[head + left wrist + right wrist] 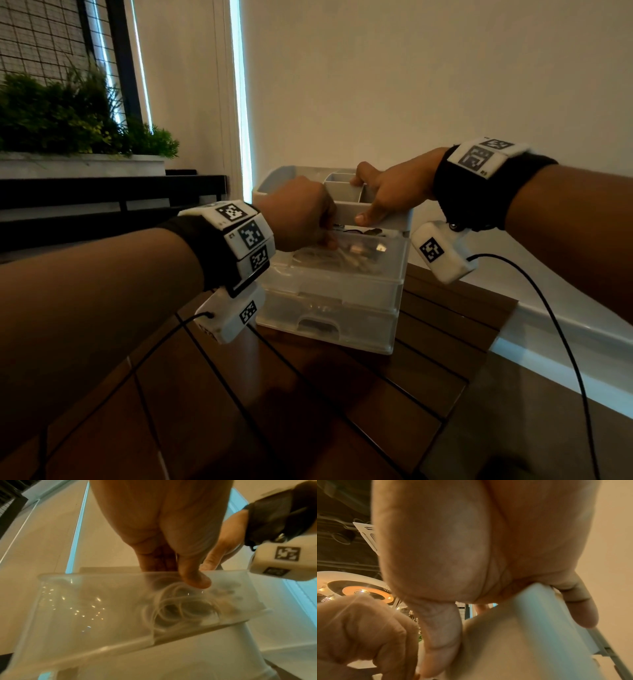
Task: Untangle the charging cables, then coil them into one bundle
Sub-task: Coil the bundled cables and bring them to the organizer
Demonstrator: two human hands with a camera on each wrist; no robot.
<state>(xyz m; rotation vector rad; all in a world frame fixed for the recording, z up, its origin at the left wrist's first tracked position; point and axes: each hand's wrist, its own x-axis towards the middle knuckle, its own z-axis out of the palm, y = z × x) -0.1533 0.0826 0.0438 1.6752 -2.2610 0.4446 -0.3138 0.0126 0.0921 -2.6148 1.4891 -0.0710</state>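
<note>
**Head view: both hands at the drawer unit**

The drawer unit (329, 308) stands on the desk (428, 377). The right hand (387, 195) clamps the unit's top tray (346, 192), thumb in front, fingers over the rim. The left hand (301, 212) curls its grip on the open top drawer (85, 608), thumb on its front. The pale cables (178, 607) lie tangled inside that drawer.

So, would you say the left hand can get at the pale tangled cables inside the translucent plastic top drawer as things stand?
Probably yes: the translucent top drawer is pulled out, and the left hand is already at its open top, above the pale cables.
</note>
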